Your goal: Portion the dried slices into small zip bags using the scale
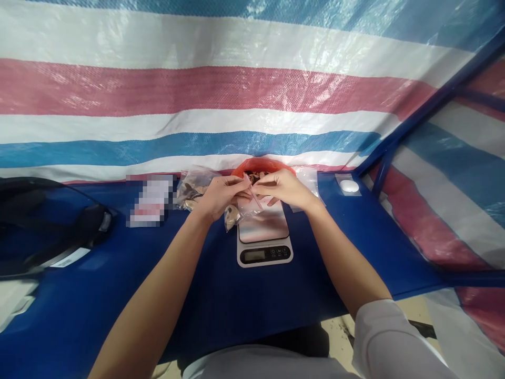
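Both my hands pinch the top edge of a small clear zip bag (232,217), which hangs tilted with a few pale, dried-looking pieces in its lower corner. My left hand (223,196) grips it from the left, fingers closed. On the other side my right hand (284,188) holds the same edge between thumb and fingers. Below the bag is a white kitchen scale (263,231) with a shiny plate; no reading can be made out on its display. Behind my hands sits an orange-red bag (241,167) of brown dried pieces, partly hidden.
Filled clear bags (191,189) lie left of my hands, flat clear bags (310,181) to the right. A white oval object (349,186) rests further right on the blue table (221,300). A blurred-out card (150,202) and a black strapped item (90,226) are at left. Striped sheeting (197,89) rises behind.
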{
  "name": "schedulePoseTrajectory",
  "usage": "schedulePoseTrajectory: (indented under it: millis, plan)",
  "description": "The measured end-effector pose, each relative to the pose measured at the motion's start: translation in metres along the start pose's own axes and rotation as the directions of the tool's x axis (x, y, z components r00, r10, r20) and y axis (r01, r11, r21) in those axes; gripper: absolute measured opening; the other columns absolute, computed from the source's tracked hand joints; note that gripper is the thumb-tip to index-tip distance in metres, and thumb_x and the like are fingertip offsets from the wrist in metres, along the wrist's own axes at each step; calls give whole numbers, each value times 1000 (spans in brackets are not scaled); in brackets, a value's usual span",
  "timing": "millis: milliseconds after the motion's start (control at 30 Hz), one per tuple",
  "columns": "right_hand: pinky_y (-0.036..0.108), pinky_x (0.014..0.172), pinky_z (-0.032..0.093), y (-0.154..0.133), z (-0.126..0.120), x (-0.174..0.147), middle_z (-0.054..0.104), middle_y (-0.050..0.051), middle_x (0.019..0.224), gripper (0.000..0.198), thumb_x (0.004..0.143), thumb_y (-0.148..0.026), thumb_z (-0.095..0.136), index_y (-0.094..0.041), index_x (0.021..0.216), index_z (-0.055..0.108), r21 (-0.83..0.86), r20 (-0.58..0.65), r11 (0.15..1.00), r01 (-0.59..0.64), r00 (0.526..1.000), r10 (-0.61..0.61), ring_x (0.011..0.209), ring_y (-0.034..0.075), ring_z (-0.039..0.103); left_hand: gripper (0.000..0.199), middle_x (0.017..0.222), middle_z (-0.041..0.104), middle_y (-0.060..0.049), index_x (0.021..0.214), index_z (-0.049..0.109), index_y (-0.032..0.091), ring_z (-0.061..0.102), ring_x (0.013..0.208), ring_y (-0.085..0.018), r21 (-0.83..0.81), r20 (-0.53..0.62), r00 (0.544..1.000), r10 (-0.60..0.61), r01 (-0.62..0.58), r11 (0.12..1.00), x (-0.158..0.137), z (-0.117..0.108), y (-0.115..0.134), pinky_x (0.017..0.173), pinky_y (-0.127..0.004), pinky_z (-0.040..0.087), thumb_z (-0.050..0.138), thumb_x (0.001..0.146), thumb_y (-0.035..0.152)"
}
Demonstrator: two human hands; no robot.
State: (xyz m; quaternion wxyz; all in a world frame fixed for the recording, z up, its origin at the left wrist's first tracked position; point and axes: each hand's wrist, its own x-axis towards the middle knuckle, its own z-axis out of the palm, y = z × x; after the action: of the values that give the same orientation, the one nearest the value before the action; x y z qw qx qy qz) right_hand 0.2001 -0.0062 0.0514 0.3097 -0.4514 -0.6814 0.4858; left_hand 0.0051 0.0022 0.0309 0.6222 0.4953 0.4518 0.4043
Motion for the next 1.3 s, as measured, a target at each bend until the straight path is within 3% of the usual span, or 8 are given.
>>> schedulePoseTrajectory:
  millis: [267,467,967,1300]
  plan:
    - [19,49,58,-1,5,2,67,1,66,21,86,-32,66,-17,81,80,-226,7,970,87,996,-88,58,11,66,42,72,73,-6,76,75,12,67,63,-16,-59,-34,999,11,-13,998,0,5,-9,68,-30,59,92,56,45]
    - [20,49,56,3,3,5,65,1,63,20,83,-20,60,-16,69,74,-228,-7,973,45,999,-48,55,12,66,38,70,73,-6,72,76,13,66,64,-16,-6,3,1000,18,-18,1000,1,-1,-9,68,-29,59,91,58,44]
    - [18,47,57,10,1,7,68,0,64,14,81,-23,65,-17,76,77,-114,15,993,42,999,-40,58,13,69,33,72,73,-7,72,76,13,67,64,-16,20,17,1000,0,0,1000,0,-1,-12,71,-31,60,89,59,41]
    - [18,49,57,9,2,6,69,1,66,16,80,-19,61,-17,75,76,-147,69,987,62,996,-52,60,12,68,25,64,71,-5,69,76,13,66,60,-17,82,-14,1000,8,-7,997,-1,2,-8,69,-33,61,86,61,35]
